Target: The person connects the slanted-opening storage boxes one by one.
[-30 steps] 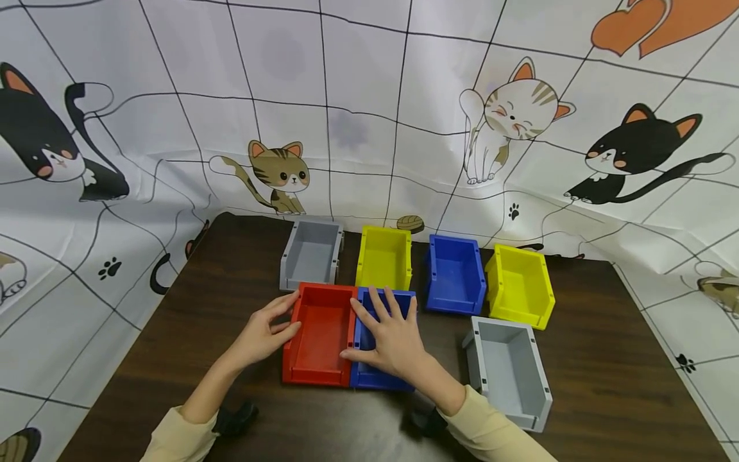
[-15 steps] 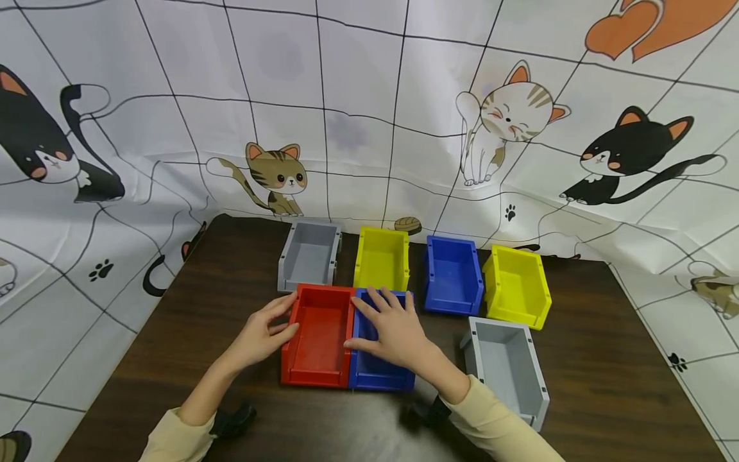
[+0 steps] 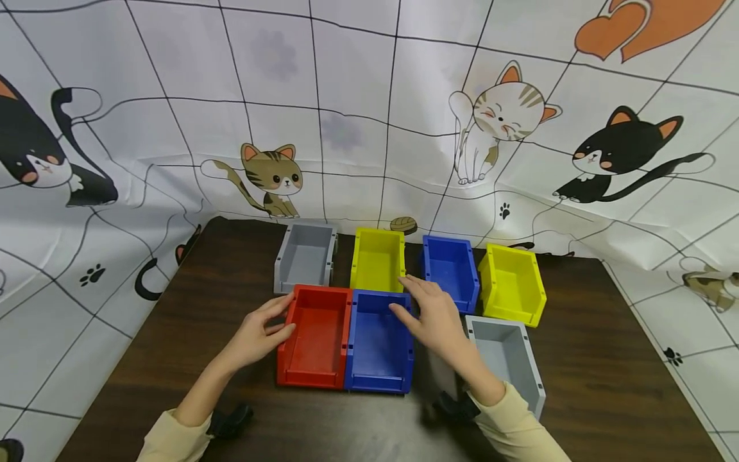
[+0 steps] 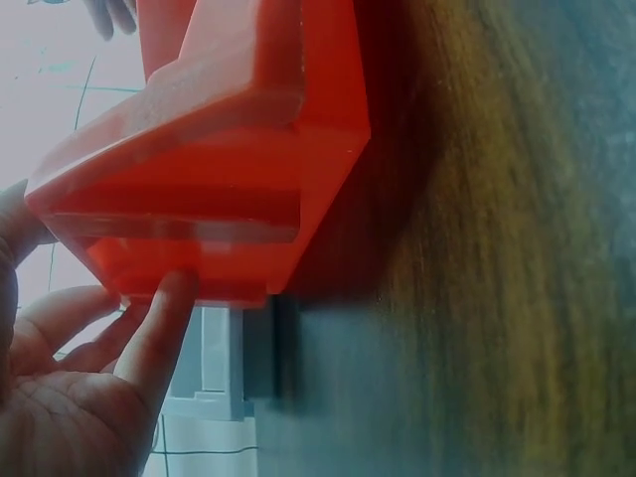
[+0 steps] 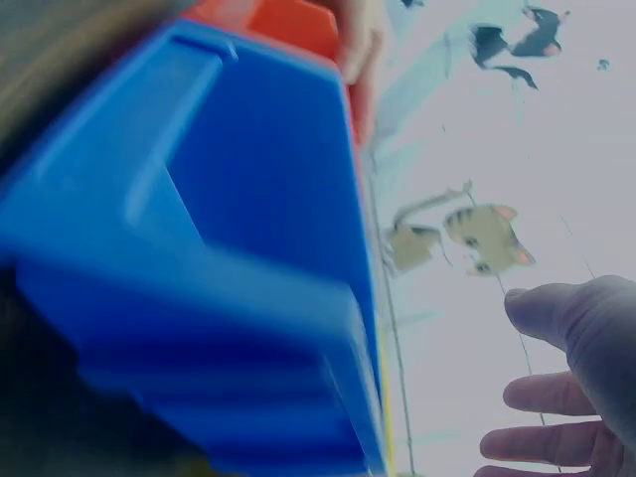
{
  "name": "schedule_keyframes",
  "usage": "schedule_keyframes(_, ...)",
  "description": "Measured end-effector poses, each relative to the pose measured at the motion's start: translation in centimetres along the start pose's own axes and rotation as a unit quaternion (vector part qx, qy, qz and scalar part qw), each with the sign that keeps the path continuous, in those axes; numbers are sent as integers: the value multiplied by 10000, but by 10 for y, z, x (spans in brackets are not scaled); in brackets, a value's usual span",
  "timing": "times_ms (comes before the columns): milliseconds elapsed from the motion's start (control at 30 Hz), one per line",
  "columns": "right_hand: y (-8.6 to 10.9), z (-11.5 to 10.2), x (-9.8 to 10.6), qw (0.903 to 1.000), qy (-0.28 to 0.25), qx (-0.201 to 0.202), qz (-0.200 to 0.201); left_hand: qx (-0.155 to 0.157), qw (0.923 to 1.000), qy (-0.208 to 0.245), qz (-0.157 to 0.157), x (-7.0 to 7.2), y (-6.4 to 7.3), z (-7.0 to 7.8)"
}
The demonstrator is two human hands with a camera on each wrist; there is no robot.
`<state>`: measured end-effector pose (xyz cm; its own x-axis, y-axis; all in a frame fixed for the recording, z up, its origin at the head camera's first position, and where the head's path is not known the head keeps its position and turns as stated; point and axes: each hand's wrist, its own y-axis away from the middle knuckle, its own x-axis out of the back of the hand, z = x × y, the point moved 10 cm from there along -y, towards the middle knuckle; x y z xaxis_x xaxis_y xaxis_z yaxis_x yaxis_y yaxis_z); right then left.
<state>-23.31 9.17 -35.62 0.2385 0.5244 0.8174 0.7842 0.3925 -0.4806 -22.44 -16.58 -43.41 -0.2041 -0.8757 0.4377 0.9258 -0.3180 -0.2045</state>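
Note:
A red bin [image 3: 314,380] and a blue bin [image 3: 378,384] stand side by side on the dark wooden table, long sides together. My left hand [image 3: 254,339] rests its fingertips on the red bin's left side. In the left wrist view, a fingertip of that hand [image 4: 84,412] touches the outer wall of the bin, and the other fingers are extended near its end. My right hand [image 3: 437,321] is at the blue bin's far right corner, fingers spread and holding nothing. In the right wrist view it shows apart from the blue wall.
Behind stand a grey bin [image 3: 303,262], a yellow bin [image 3: 378,256], another blue bin [image 3: 450,266] and another yellow bin [image 3: 514,282]. A second grey bin [image 3: 505,353] is close to the right forearm, which partly covers it. A cat-print cloth [image 3: 358,128] hangs behind the table.
My right hand has lifted off the blue bin and moved right, uncovering its inside. The left hand stays at the red bin. The head view has shifted slightly.

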Motion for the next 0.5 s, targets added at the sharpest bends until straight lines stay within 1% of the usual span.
schedule_keyframes(67, 3, 8, 9, 9999, -28, -119, 112, -10, 10000, -5, 8, 1, 0, 0)
schedule_keyframes(167, 8, 21, 21, 9992, -15, -365, 165, -19, 10000, 5, 9, 1, 0, -1)
schedule_keyframes(300, 17, 39, 31, 9971, 8, -760, 97, -28, 10000, 34, -6, 1, 0, -1)
schedule_keyframes(500, 34, 66, 44, 9912, -38, -1322, 4, -27, 10000, 55, -23, 0, 0, -1)
